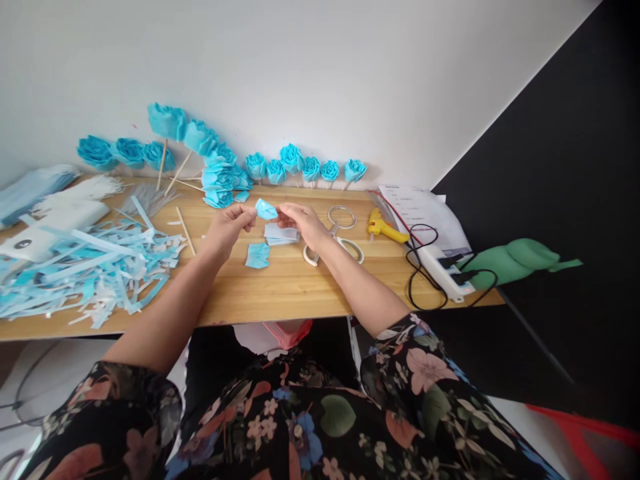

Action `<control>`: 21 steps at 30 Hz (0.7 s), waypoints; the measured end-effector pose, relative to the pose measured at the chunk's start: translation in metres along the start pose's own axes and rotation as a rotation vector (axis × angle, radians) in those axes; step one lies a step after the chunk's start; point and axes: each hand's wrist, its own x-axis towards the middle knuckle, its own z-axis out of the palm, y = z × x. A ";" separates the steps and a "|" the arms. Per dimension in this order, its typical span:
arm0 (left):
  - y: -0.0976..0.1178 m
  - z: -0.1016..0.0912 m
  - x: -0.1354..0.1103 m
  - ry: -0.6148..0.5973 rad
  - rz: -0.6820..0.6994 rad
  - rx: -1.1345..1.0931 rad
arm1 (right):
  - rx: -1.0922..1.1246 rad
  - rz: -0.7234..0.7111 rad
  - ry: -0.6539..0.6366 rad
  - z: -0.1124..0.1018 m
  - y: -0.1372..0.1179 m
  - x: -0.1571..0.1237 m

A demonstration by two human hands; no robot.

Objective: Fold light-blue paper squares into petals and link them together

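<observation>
A small blue petal-shaped piece (266,209) is stretched between my two hands above the table. My left hand (233,225) pinches its left edge, and my right hand (302,223) has its fingers closed at the right edge. Just below lies a flat blue cut piece (257,255). Beside it, partly under my right hand, is a small stack of pale blue rectangles (281,234). White-handled scissors (354,249) lie under my right wrist, partly hidden by it.
Blue handmade roses (291,159) on sticks line the wall. Blue and white strips (115,257) heap up at the left. To the right lie a yellow glue gun (386,227), a roll of tape (342,217), a power strip (445,273) with black cables, printed papers (423,213) and a green object (515,261).
</observation>
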 end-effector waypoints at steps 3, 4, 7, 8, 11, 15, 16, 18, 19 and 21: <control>0.001 -0.001 0.000 -0.016 -0.009 0.067 | -0.054 -0.008 0.031 0.001 0.005 0.002; 0.001 -0.001 0.000 -0.033 -0.016 0.092 | -0.070 -0.023 0.050 0.001 0.006 0.003; 0.002 -0.007 0.002 -0.088 -0.050 0.150 | -0.104 -0.074 0.103 0.002 0.009 0.005; 0.002 -0.010 0.003 -0.100 -0.067 0.161 | -0.112 -0.088 0.117 0.001 0.008 0.005; -0.002 -0.022 0.006 -0.105 -0.120 0.234 | -0.103 -0.096 0.171 -0.005 0.005 0.006; -0.005 -0.038 0.011 -0.158 -0.173 0.557 | -0.053 -0.067 0.174 -0.011 0.002 0.007; -0.004 -0.040 0.012 -0.195 -0.187 0.623 | -0.039 -0.069 0.158 -0.011 0.002 0.008; -0.002 -0.042 0.012 -0.282 -0.222 0.700 | -0.011 -0.075 0.122 -0.010 0.003 0.008; -0.001 -0.041 0.011 -0.322 -0.239 0.719 | -0.001 -0.075 0.107 -0.009 0.004 0.008; 0.000 -0.038 0.009 -0.372 -0.253 0.733 | 0.007 -0.063 0.081 -0.007 0.004 0.008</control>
